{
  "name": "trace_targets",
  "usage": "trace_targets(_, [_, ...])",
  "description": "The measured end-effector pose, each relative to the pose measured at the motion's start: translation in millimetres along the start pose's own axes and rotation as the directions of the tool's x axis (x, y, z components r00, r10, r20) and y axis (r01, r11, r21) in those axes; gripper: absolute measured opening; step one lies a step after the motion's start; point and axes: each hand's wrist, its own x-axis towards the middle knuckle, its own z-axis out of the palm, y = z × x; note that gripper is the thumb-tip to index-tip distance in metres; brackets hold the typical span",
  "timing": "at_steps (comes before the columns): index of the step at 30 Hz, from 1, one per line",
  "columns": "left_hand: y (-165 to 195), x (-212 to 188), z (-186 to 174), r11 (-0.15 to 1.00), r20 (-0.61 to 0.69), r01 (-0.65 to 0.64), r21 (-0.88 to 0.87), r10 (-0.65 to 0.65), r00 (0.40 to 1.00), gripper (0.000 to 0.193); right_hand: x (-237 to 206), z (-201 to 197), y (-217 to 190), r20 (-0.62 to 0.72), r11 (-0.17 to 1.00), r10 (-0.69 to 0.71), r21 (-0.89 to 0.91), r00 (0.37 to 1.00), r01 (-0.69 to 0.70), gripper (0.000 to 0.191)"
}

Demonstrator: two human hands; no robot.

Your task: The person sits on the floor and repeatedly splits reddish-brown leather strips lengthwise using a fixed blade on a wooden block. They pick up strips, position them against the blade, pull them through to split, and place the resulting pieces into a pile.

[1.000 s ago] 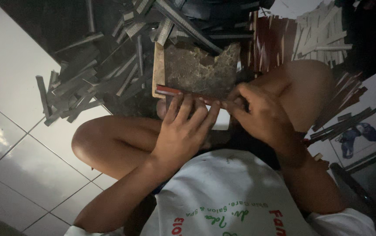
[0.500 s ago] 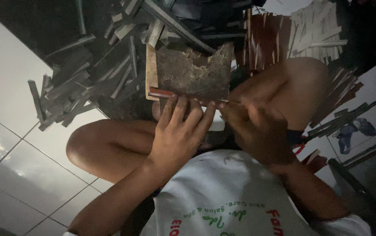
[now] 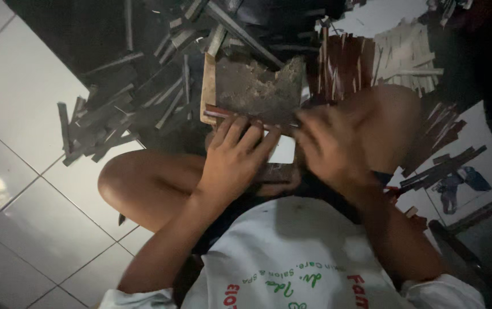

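A: What do the hands hold?
B: The left hand (image 3: 231, 163) pins a thin reddish stick (image 3: 240, 116) flat under its fingers, against the near edge of a rough, worn wooden block (image 3: 254, 88). The right hand (image 3: 329, 146) is blurred; I cannot tell its grip.
A: Risk?
B: Probably a slip: smooth stick, crumbly block, fingertips close

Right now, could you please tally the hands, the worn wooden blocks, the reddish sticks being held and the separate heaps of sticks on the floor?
Hands: 2, the left hand and the right hand
Worn wooden block: 1
Reddish stick under the hands: 1
Stick heaps: 3, grey, reddish, pale
Total: 7
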Motion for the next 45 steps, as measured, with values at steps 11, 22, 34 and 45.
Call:
trace_targets(11, [45,-11,-6,0.535,0.158,0.464,-0.706,-0.52,0.839,0.024,-23,7,14,0.08,0.923,0.232,0.296,0.969,-0.246,0.025])
trace_targets(22, [84,35,23,-0.07,0.497,0.566,-0.821,-0.576,0.649,0.013,-95,-27,31,0.426,0.354,0.361,0.76,0.829,-0.545,0.024])
trace_targets(34, [123,83,44,0.235,0.493,0.74,-0.63,-0.615,0.616,0.028,-186,-21,146,0.188,0.594,0.429,0.678,0.884,-0.432,0.014])
trace_targets(45, [138,105,39,0.349,0.695,0.841,-0.412,-0.477,0.538,0.047,-217,-41,303,-0.121,0.15,0.888,0.988,0.445,-0.029,0.025])
